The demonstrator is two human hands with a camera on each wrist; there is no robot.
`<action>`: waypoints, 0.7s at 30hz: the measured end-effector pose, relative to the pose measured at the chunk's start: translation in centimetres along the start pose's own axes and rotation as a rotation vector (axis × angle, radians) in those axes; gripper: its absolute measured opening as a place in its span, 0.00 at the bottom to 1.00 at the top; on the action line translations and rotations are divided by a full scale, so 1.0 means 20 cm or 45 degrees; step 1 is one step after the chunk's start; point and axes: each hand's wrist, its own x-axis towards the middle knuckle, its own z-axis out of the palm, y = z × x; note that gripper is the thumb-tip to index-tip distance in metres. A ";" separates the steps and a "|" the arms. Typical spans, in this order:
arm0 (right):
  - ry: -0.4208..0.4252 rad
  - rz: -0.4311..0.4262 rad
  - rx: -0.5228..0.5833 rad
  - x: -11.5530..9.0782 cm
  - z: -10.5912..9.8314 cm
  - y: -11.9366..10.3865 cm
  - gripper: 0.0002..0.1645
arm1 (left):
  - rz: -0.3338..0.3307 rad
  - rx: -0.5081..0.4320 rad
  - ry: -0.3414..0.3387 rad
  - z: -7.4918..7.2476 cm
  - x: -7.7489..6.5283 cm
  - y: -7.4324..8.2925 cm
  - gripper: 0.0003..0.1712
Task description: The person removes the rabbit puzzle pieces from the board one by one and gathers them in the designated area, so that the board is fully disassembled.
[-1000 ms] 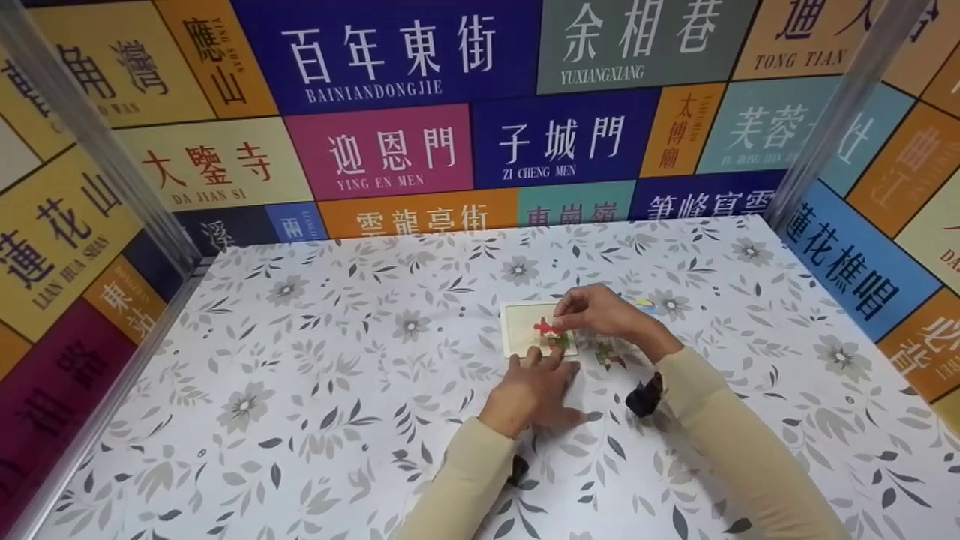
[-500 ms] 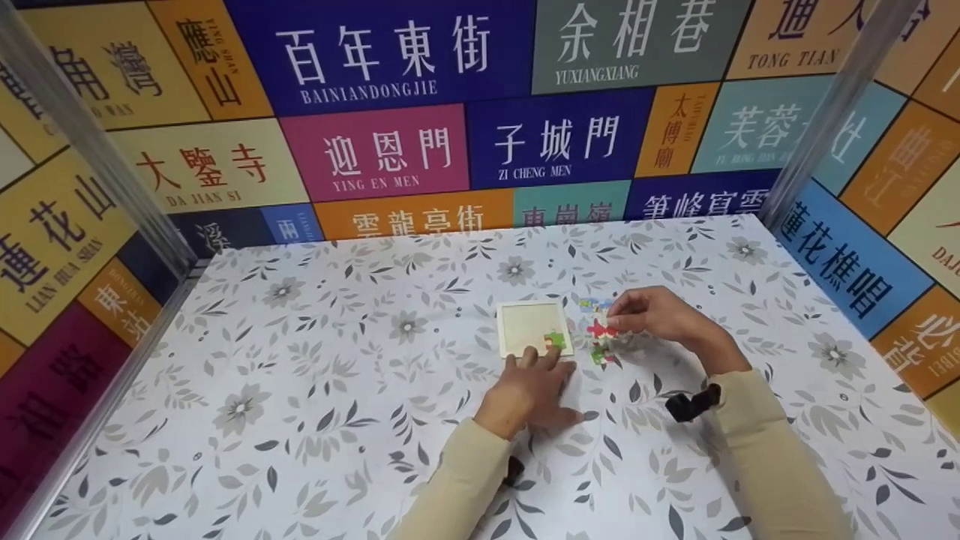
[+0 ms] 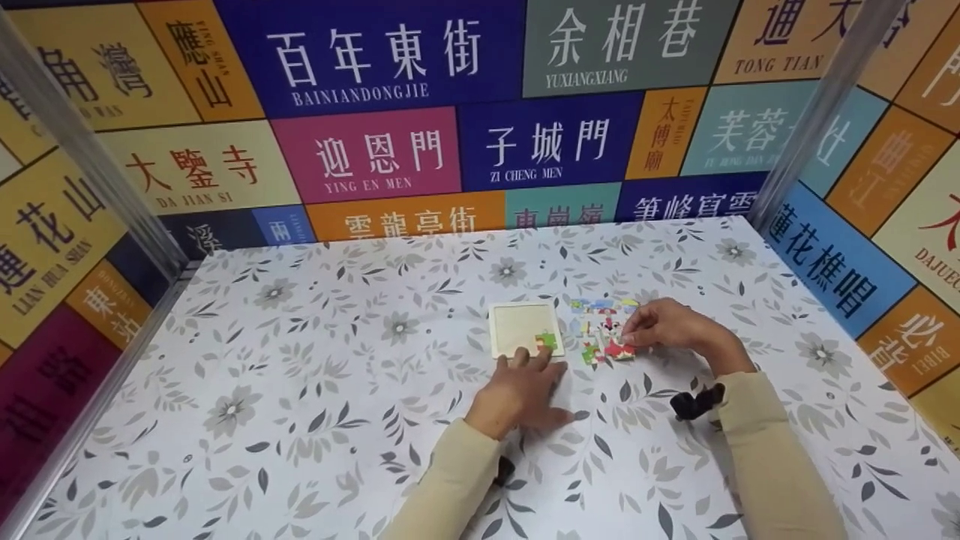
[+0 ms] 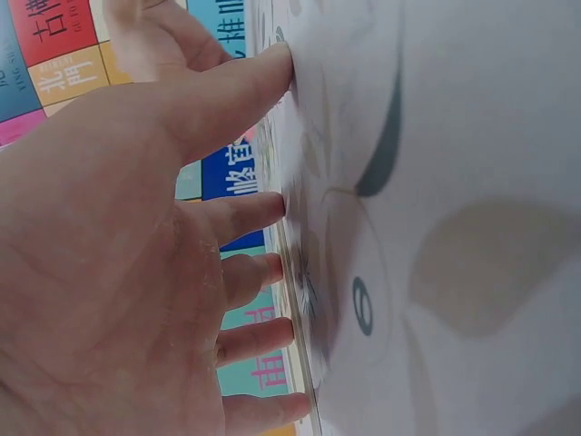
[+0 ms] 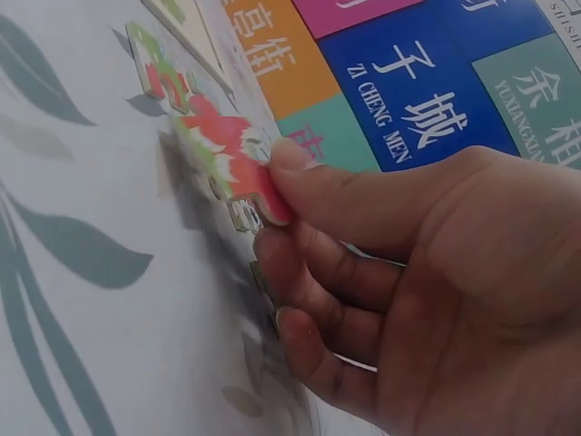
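Observation:
A square, shallow puzzle tray (image 3: 493, 330) lies on the table, with one green puzzle piece (image 3: 546, 340) in its near right corner. My left hand (image 3: 516, 394) rests at the tray's near edge, its fingers spread and their tips on the rim. In the left wrist view, the left fingers (image 4: 252, 341) extend to the thin side of the tray. To the right of the tray, my right hand (image 3: 679, 330) pinches a red puzzle piece (image 5: 250, 173) between thumb and fingers. That piece is low over the loose pieces, overlapping some in the right wrist view.
Several loose puzzle pieces (image 3: 600, 306) lie close together right of the tray, with blue and yellow at the back and a green one (image 3: 591, 354) in front. A floral-patterned cloth (image 3: 315, 375) covers the table. Panels with colourful lettering (image 3: 367, 154) stand behind it.
My right hand has moved from over the tray to the loose pieces at the right, carrying the red puzzle piece. My left hand has stayed at the tray's near edge.

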 end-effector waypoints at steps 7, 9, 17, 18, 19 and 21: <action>-0.012 0.079 -0.066 0.00 0.01 -0.01 0.12 | 0.017 -0.001 0.010 0.00 0.01 0.00 0.46; -0.004 0.085 -0.106 0.00 0.02 -0.01 0.11 | 0.031 0.011 0.024 0.00 0.00 0.00 0.45; 0.066 0.119 -0.147 0.00 0.04 -0.03 0.09 | 0.029 0.014 0.002 0.00 0.00 0.00 0.47; 0.075 0.129 -0.139 0.00 0.05 -0.04 0.09 | 0.025 0.012 -0.003 0.00 0.00 0.00 0.47; 0.082 0.134 -0.138 0.00 0.05 -0.04 0.09 | 0.023 0.006 -0.007 0.00 0.00 0.00 0.47; 0.094 0.145 -0.135 0.00 0.06 -0.04 0.09 | 0.022 -0.002 -0.012 0.00 0.00 0.00 0.47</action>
